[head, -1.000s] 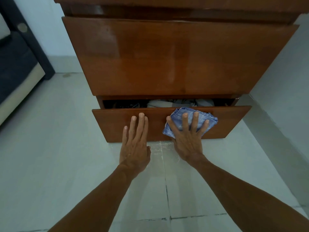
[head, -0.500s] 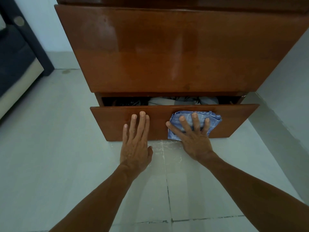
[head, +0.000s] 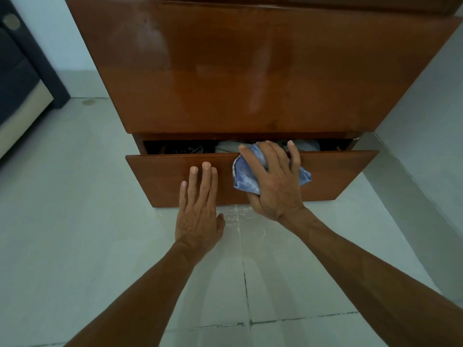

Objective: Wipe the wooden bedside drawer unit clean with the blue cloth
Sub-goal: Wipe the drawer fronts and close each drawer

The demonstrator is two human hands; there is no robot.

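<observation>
The glossy wooden drawer unit [head: 250, 71] fills the upper middle of the head view. Its bottom drawer [head: 338, 176] stands pulled out a little, with folded clothes showing in the gap. My right hand [head: 275, 181] presses the bunched blue cloth [head: 244, 176] against the drawer front near its top edge, fingertips curling over the rim. My left hand [head: 198, 209] lies flat on the same drawer front just left of the cloth, fingers together, holding nothing.
A dark bed frame with a pale base [head: 22, 96] stands at the far left. A pale wall [head: 431, 121] runs close along the unit's right side. Pale floor tiles [head: 75, 234] spread below and to the left.
My right hand has slid the cloth up the drawer front, so its fingers now reach over the top edge. The view has moved closer. My left hand stays flat in place.
</observation>
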